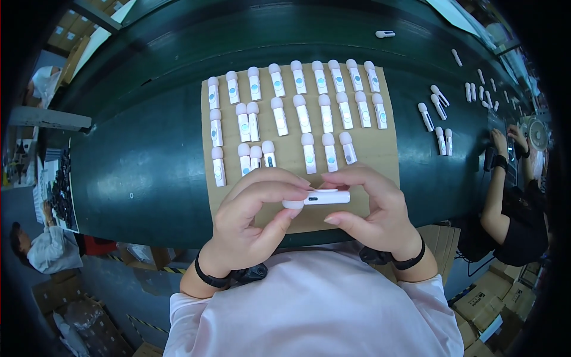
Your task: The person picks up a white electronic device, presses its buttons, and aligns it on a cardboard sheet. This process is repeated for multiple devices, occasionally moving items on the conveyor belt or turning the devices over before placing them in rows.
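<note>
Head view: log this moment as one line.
left hand: grips rounded end of white device | right hand: grips other end | device: level above cardboard sheet | sheet: rows of same devices

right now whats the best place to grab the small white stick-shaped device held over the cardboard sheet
Probably by its two ends, as both hands do: the small white stick-shaped device lies level and sideways, so the left hand pinches its rounded end from the left and the right hand its flat end from the right.

Rows of small devices (303,113) lie on a cardboard sheet (389,154) on the table (148,154); loose devices (440,122) lie to its right.
</note>
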Demonstrator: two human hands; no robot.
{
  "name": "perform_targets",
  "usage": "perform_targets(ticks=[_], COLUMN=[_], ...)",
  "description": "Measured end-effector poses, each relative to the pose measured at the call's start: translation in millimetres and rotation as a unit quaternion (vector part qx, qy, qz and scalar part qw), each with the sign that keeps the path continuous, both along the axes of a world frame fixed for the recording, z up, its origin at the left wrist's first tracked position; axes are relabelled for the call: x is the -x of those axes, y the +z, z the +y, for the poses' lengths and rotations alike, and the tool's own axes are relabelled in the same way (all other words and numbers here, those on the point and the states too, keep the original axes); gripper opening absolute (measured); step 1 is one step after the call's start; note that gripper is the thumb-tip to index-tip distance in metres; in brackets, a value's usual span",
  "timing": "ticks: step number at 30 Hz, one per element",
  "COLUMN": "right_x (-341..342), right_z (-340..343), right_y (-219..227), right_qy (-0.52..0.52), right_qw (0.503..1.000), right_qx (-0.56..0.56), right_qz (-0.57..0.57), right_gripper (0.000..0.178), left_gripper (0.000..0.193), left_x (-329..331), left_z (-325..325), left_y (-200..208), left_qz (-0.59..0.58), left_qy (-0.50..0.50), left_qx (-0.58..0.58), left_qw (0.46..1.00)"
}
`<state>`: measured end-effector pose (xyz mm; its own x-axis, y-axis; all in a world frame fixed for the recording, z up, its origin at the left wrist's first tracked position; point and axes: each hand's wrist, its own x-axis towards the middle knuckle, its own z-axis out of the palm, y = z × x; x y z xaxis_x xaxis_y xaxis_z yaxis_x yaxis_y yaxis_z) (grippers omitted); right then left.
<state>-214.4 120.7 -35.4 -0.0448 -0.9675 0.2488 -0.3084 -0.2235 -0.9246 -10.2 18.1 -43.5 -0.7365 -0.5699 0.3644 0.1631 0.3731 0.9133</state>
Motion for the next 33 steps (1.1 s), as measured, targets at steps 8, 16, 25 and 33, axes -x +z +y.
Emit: perform_targets(ticks=[8, 16, 25, 33], right_x=[-4, -5, -6, -9], right_z=[-3, -4, 2, -1], right_y=[-4, -5, -11, -11], right_qy=[-0.025, -0.017, -0.001, -0.021], right_qw=[0.992, 0.98, 0.999, 0.988], right_qx=[0.103, 0.167, 0.053, 0.138], right_qz=[0.068, 0.107, 0.013, 0.069], right_gripper=[0.028, 0.026, 0.031, 0.032], left_gripper=[0.022, 0.028, 0.028, 0.027], left_x=[0, 1, 6, 7], left_z=[4, 4, 7, 6], left_y=[5, 9, 3, 4], left_qz=[-0.022, -0.086, -0.019, -0.052], left_qy=[0.045, 0.028, 0.049, 0.041], left_qx=[0.052, 0.02, 0.028, 0.071], left_qw=[0.997, 0.996, 0.998, 0.995])
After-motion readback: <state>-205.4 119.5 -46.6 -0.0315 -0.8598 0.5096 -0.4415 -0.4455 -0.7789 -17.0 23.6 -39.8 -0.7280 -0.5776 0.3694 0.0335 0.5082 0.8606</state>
